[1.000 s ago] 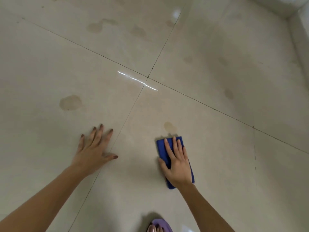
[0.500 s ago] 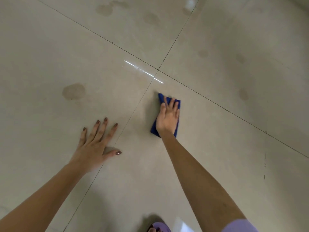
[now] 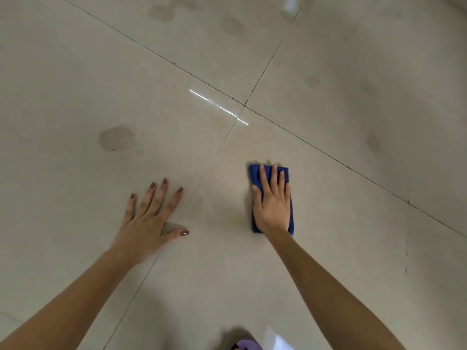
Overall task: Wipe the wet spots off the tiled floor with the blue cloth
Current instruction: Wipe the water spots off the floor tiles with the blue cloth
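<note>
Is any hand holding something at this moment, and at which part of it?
The right hand presses flat on top of the blue cloth, palm down, not gripping. The left hand lies flat on the floor, holding nothing.

Left hand (image 3: 149, 223) lies flat at lower centre-left of the frame, fingers spread, thumb out to the right. Right hand (image 3: 274, 200) lies palm-down right of centre, fingers together; both forearms reach in from the bottom corners.

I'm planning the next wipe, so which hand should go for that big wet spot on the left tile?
Right. The right hand lies flat on the blue cloth, ready to slide it across the grout line to the wet spot. The left hand is nearer, but it is bare and splayed on the floor.
</note>
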